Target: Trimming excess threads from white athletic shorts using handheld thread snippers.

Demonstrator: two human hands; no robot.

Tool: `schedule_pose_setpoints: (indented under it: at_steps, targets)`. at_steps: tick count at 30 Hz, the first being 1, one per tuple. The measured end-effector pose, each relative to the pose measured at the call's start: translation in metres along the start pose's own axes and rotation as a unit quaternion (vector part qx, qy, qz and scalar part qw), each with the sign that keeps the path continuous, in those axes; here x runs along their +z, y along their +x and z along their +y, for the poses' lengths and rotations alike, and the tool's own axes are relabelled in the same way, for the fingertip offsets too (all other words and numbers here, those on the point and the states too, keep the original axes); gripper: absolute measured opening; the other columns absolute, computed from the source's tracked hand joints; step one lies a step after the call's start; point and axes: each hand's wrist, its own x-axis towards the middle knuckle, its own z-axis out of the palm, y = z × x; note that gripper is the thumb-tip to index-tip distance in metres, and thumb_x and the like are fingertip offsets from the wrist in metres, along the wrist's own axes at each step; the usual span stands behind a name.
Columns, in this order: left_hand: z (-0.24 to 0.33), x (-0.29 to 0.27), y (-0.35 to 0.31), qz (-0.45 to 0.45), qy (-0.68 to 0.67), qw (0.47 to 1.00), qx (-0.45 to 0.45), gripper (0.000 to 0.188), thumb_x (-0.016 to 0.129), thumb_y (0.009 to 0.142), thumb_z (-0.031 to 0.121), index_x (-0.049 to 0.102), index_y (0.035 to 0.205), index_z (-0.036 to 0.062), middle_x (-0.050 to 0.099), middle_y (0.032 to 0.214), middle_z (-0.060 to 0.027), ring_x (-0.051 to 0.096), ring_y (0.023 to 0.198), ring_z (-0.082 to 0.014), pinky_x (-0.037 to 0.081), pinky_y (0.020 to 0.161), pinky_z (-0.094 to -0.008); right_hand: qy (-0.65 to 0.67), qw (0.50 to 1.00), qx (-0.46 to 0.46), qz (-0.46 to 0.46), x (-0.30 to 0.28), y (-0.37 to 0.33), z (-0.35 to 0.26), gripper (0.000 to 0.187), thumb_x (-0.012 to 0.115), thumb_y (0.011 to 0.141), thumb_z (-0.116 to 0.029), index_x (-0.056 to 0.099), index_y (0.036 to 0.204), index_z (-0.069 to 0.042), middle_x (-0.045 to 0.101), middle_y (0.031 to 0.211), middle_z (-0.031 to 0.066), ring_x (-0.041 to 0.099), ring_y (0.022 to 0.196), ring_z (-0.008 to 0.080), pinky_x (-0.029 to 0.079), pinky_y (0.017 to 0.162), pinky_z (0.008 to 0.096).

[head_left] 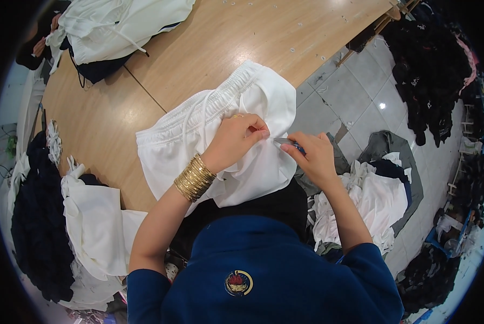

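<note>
White shorts [171,146] with a gathered elastic waistband and a drawstring lie across the table edge and my lap. My left hand [235,141], with gold bangles at the wrist, is closed in a pinch on the cloth; whether a loose thread is also between the fingertips is too small to tell. My right hand [316,158] is wrapped round small thread snips [296,145] with a blue handle. Their metal tip points left, close to my left fingertips and just over the white cloth.
The wooden table [198,65] carries a pile of white garments [104,29] at the far left, where another person's hand [39,47] shows. White cloth [93,221] and dark cloth [39,227] are heaped at my left. White garments [374,197] and black garments [425,75] lie at right, by the tiled floor [355,105].
</note>
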Motion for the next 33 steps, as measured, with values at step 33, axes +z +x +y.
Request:
schedule_pose_setpoints:
  at_steps: [33]
  targets:
    - [-0.026,-0.067,-0.162,0.355,-0.006,0.920,-0.165,0.020,0.061,0.083,0.014,0.059,0.100,0.0042,0.062,0.095,-0.0056,0.058,0.081,-0.0137,0.047,0.072,-0.0255,0.055,0.975,0.199,0.080,-0.014,-0.007,0.021,0.019,0.063,0.084,-0.018,0.059,0.091,0.000,0.057,0.073,-0.0011,0.049,0.069,0.0053,0.040,0.063,0.0202]
